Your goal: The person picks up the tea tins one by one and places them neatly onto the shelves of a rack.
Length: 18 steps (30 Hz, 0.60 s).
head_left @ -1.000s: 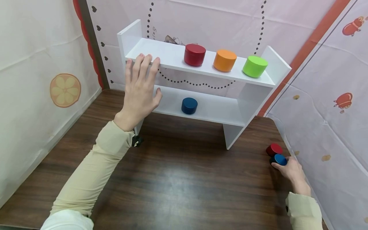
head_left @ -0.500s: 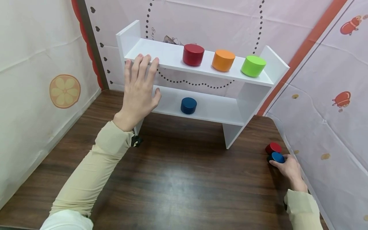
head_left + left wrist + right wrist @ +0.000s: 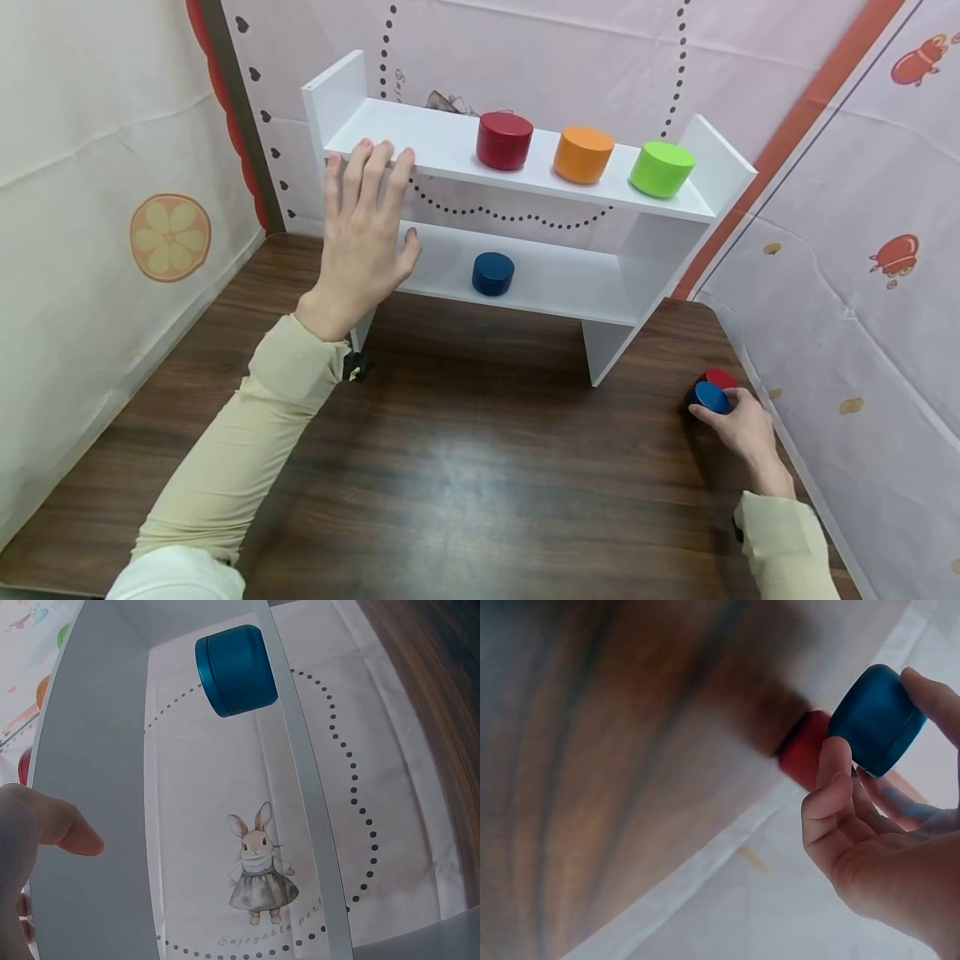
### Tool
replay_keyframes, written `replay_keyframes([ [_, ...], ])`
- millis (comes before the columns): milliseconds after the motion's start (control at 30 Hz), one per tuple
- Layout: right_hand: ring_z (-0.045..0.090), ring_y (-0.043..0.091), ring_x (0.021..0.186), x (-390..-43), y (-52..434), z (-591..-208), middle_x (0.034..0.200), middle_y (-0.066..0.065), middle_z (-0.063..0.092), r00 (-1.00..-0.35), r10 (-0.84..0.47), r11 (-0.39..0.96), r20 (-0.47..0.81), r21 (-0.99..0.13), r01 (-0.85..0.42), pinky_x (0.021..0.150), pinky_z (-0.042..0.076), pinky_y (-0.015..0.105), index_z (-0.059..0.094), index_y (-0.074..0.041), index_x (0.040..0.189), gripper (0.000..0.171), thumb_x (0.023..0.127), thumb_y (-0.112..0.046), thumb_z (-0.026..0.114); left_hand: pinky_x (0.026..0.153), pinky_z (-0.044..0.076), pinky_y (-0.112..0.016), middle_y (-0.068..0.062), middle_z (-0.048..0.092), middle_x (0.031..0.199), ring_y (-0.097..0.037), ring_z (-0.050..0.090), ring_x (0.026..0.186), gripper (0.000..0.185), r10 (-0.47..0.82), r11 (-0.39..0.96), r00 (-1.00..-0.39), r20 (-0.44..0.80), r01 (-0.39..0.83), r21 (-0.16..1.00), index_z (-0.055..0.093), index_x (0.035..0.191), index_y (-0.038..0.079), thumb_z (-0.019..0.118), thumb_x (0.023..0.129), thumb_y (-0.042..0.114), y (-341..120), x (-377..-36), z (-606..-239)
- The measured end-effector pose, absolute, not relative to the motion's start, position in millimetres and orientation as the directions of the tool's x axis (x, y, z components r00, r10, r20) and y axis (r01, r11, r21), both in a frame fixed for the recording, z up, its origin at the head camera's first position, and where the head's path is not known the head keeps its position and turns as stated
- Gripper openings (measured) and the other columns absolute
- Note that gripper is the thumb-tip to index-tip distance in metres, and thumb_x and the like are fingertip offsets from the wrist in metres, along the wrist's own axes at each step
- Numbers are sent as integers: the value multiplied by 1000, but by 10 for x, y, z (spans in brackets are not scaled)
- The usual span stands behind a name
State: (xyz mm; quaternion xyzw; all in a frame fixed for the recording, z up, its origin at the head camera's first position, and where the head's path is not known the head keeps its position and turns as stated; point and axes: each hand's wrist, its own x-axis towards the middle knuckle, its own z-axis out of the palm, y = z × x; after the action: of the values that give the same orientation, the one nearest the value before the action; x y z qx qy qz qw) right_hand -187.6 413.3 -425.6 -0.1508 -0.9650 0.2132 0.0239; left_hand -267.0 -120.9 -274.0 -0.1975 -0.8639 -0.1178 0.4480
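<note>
In the head view my right hand point(image 3: 745, 429) pinches a small round blue tin point(image 3: 711, 397) between thumb and fingers at the table's right side. A red tin point(image 3: 722, 378) stands just behind it, partly hidden. The right wrist view shows the held blue tin point(image 3: 876, 720) tilted, with the red tin point(image 3: 805, 750) beyond. My left hand point(image 3: 363, 242) lies against the front of the white shelf point(image 3: 435, 127), its fairly straight fingertips at the upper board's edge. The thumb point(image 3: 79, 832) hangs apart below that board in the left wrist view.
The upper board carries a dark red tin point(image 3: 505, 142), an orange tin point(image 3: 583, 155) and a green tin point(image 3: 663, 169). Another blue tin point(image 3: 492, 274) sits on the lower board. Printed cloth walls point(image 3: 832, 292) enclose the brown wooden table point(image 3: 465, 467).
My right hand has lifted the blue tin and moved slightly left and away from me, so it now covers more of the red tin. The left hand has stayed in place.
</note>
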Motion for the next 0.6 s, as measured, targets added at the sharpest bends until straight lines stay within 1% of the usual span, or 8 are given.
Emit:
replay_keyframes([
  [267,49,53,111,-1899,3942,-4127,129,39,47,-971,237,869,35,-454,196,89,44,62,39,13,134,81,87,-48,64,122,1,-49,-15,29,153,-31,17,146,77,238,896,-530,814,443,25,25,151,13,61,82,16,-1208,-2666,-2738],
  [400,51,51,110,-1887,3817,-4033,127,37,50,-980,187,874,71,-467,133,88,46,61,40,11,134,80,86,-47,66,122,1,-50,-14,29,153,-31,17,146,78,237,896,-537,809,442,31,25,150,13,62,82,15,-1207,-2661,-2736],
  [600,59,46,101,-1849,3623,-3863,119,35,56,-986,100,887,137,-460,27,84,50,58,44,11,131,75,85,-43,69,122,1,-50,-14,29,153,-30,17,146,79,234,897,-540,808,440,34,25,151,13,63,81,15,-1206,-2649,-2733],
])
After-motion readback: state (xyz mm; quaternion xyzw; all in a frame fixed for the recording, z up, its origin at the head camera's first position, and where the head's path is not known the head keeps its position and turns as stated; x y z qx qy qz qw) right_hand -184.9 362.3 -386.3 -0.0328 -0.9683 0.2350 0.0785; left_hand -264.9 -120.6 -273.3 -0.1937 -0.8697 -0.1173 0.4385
